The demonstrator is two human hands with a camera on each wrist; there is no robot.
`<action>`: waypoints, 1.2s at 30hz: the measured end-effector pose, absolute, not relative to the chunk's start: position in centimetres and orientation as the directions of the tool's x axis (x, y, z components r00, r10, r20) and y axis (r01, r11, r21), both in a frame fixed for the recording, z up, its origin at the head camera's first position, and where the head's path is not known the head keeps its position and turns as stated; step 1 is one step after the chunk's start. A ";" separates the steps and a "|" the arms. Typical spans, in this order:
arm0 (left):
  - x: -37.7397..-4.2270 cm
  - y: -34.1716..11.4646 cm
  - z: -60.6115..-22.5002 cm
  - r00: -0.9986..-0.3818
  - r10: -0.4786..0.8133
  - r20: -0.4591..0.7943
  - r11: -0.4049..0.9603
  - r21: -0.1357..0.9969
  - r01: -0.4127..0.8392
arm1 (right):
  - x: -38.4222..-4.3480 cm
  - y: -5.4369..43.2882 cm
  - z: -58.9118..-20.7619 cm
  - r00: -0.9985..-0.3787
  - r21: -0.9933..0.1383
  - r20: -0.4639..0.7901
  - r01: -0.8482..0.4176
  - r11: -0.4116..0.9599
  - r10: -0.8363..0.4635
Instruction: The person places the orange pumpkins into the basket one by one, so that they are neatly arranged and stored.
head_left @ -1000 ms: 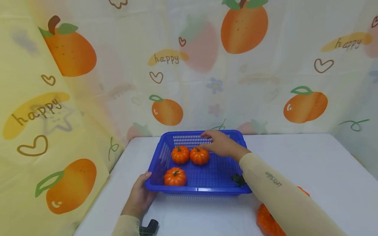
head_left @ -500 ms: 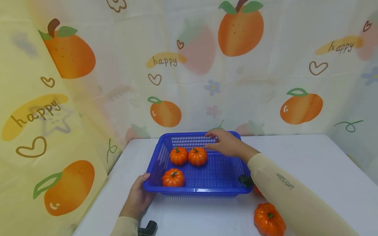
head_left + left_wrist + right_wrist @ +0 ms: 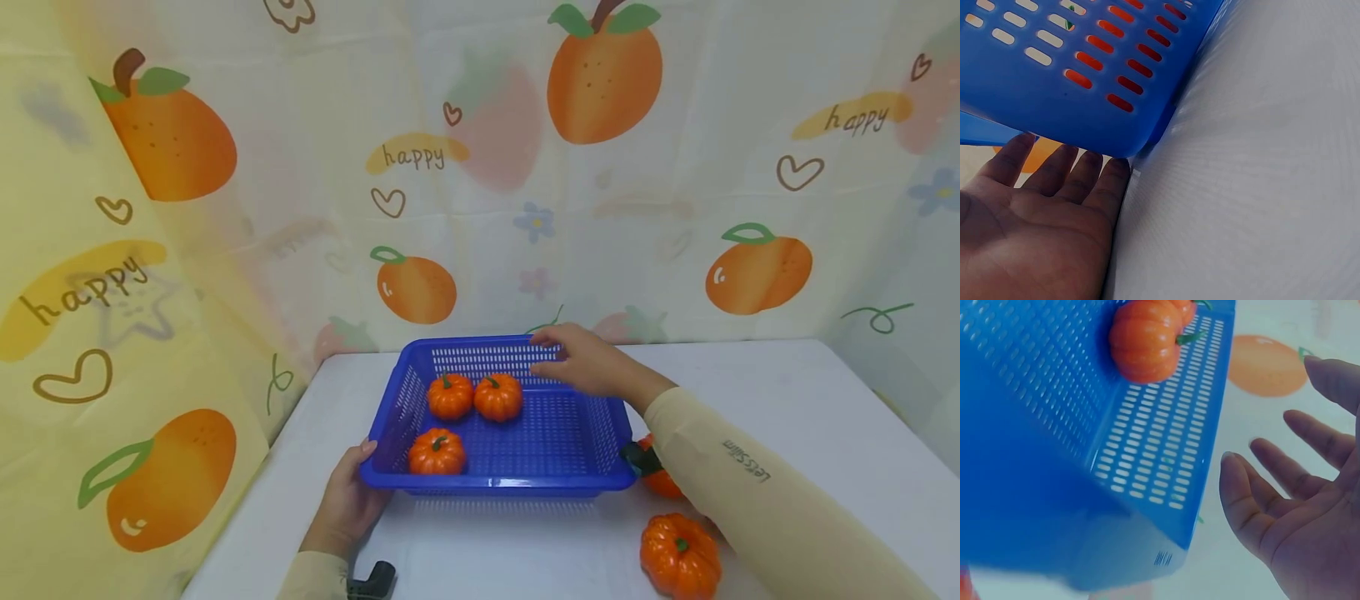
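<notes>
Head view: left hand holds basket, right hand wide; sleeve partly hides pumpkin beside basket.

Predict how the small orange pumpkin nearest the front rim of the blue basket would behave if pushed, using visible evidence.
The small orange pumpkin would probably wobble rather than roll smoothly, since it is squat and ribbed. Its glossy skin may feel slippery. It likely wouldn't travel far, as the blue perforated basket encloses it.
</notes>
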State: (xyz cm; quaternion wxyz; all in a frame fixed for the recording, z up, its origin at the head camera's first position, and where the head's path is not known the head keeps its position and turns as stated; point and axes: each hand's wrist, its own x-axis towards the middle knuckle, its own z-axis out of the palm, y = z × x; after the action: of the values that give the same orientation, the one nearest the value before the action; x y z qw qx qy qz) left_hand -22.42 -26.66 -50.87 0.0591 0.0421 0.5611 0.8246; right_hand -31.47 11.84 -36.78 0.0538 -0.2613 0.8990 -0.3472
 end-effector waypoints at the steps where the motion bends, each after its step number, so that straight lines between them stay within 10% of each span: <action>1: -22.4 -26.6 -50.9 -0.990 0.140 0.000 -0.365 0.929 -0.052 | -31.4 12.0 -36.8 -0.861 -0.655 0.077 -0.424 0.625 -0.502; 36: -22.5 -26.5 -50.8 -0.993 0.104 -0.056 -0.334 0.939 -0.087 | -28.4 19.6 -37.9 -0.893 -0.670 0.085 -0.380 0.638 -0.442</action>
State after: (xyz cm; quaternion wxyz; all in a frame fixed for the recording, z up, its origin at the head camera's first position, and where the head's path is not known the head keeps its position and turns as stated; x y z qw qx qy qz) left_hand -22.48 -26.46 -50.80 0.0585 0.0071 0.5743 0.8165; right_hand -28.36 19.61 -37.91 0.0435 -0.2273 0.9040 -0.3593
